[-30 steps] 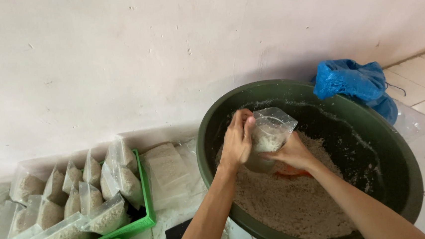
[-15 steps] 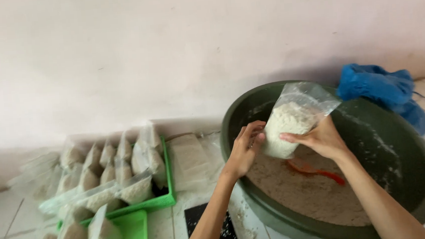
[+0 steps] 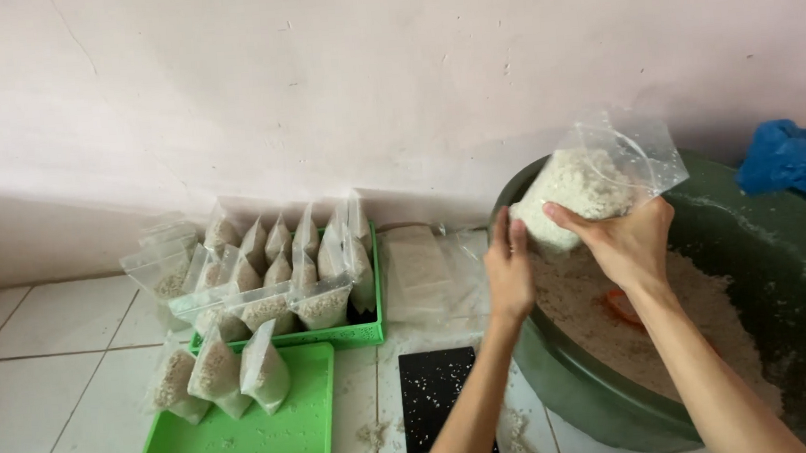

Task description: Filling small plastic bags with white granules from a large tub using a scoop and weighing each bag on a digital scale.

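A clear plastic bag (image 3: 598, 180), partly filled with white grain, is held up over the left rim of a big dark green basin (image 3: 586, 403). My right hand (image 3: 626, 239) grips the bag from below and behind. My left hand (image 3: 508, 266) lies flat against the bag's lower left side, fingers straight. The basin holds a heap of the same white grain (image 3: 618, 325), and an orange scoop (image 3: 621, 304) pokes out of it under my right wrist.
A black flat scale (image 3: 439, 404) lies on the tiled floor by the basin. A green basket (image 3: 358, 334) holds several filled bags. A green tray (image 3: 248, 450) carries three more. A stack of flat bags (image 3: 420, 268) and a blue bag (image 3: 801, 166) lie nearby.
The bag has been lifted out of the basin and carried left towards its rim. My view has swung left, bringing the basket, tray and scale further into sight.
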